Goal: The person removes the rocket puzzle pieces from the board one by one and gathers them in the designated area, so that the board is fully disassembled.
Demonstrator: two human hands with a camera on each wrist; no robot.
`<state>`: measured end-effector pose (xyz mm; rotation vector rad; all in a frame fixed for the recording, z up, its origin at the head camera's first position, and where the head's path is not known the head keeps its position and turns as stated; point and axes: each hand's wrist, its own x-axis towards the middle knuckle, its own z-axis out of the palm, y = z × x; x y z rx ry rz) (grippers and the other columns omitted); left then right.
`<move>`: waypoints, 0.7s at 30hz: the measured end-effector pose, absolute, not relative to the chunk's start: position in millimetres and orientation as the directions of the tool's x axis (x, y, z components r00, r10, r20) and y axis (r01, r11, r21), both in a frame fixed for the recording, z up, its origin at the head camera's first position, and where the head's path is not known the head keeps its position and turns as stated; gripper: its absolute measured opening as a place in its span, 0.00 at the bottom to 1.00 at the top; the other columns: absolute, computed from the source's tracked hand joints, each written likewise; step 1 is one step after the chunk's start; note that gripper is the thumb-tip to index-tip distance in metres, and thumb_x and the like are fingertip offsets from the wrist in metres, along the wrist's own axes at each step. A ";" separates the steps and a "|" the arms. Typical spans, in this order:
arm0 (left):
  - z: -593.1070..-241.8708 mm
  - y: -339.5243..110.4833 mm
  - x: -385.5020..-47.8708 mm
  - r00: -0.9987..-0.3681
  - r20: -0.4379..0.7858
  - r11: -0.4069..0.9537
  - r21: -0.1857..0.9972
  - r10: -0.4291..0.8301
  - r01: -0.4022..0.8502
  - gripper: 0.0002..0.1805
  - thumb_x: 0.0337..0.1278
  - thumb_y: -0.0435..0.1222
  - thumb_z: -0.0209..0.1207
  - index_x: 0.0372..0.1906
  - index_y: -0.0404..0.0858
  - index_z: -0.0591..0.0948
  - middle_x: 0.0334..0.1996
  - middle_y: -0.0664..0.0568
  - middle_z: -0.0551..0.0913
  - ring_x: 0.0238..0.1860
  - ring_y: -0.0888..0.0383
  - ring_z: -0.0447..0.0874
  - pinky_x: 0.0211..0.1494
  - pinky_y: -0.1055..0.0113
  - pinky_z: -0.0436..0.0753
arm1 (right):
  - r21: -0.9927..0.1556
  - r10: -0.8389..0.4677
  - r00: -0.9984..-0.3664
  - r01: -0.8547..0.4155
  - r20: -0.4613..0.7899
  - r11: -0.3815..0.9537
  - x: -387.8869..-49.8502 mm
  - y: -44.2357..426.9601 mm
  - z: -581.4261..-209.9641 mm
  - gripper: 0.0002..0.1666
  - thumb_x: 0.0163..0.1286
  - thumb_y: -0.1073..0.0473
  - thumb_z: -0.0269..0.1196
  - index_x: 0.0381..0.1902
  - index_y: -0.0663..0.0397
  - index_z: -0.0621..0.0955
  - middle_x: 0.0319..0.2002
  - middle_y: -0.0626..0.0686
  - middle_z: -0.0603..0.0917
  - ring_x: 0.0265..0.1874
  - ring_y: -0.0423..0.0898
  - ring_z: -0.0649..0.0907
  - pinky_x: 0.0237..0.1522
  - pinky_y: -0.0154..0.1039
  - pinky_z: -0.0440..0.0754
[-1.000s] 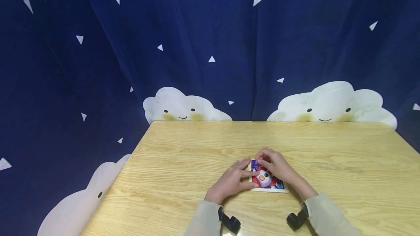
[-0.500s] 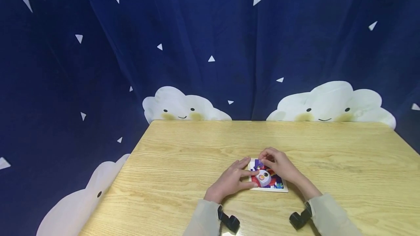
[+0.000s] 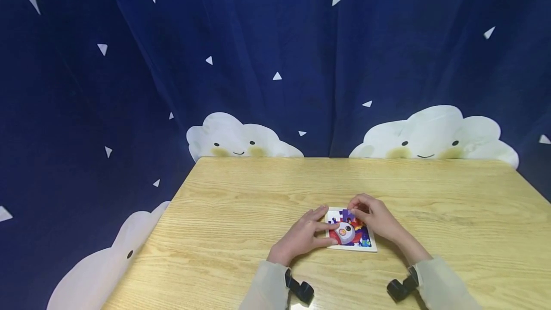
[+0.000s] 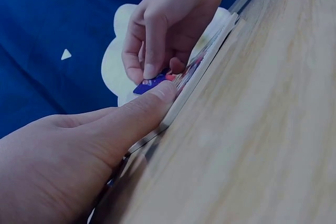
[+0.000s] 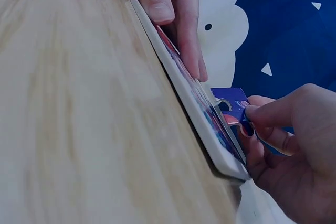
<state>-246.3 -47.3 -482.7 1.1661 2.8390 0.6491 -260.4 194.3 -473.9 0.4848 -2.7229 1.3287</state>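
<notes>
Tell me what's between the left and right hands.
Head view: the white-framed jigsaw puzzle, overlapped by the left hand. Right wrist view: a purple jigsaw piece, pinched by the right hand.

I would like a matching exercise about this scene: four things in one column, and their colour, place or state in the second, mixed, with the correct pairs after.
Column one
1. Puzzle piece
2. Puzzle tray
3. Left hand
4. Curtain

Column two
A. Dark blue with white triangles
B. Has fingers over the tray's left side
C. Pinched by the right hand
D. Lies on the wooden table

Pairs: 1-C, 2-D, 3-B, 4-A
</notes>
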 end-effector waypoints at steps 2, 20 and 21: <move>-482.6 -47.4 -246.1 -0.726 0.142 0.640 0.381 0.673 0.667 0.26 0.61 0.56 0.58 0.64 0.57 0.77 0.76 0.47 0.61 0.77 0.54 0.58 0.80 0.56 0.59 | -0.756 -0.238 -0.954 -0.291 0.183 0.586 -258.6 196.6 -473.1 0.07 0.71 0.66 0.58 0.37 0.50 0.82 0.38 0.49 0.82 0.37 0.41 0.75 0.39 0.28 0.75; -483.4 -47.2 -246.0 -0.724 0.166 0.621 0.410 0.669 0.668 0.26 0.60 0.55 0.60 0.63 0.56 0.77 0.76 0.46 0.61 0.77 0.53 0.57 0.80 0.56 0.58 | -0.740 -0.187 -0.955 -0.297 0.231 0.604 -252.0 223.4 -476.5 0.05 0.68 0.68 0.60 0.37 0.55 0.82 0.37 0.52 0.83 0.33 0.34 0.76 0.36 0.28 0.77; -483.9 -47.2 -246.0 -0.724 0.168 0.619 0.414 0.669 0.668 0.25 0.60 0.55 0.60 0.63 0.56 0.78 0.76 0.46 0.61 0.77 0.52 0.58 0.80 0.56 0.58 | -0.741 -0.186 -0.956 -0.292 0.226 0.605 -251.4 225.3 -476.3 0.05 0.68 0.68 0.60 0.37 0.55 0.82 0.37 0.52 0.83 0.33 0.34 0.76 0.36 0.28 0.77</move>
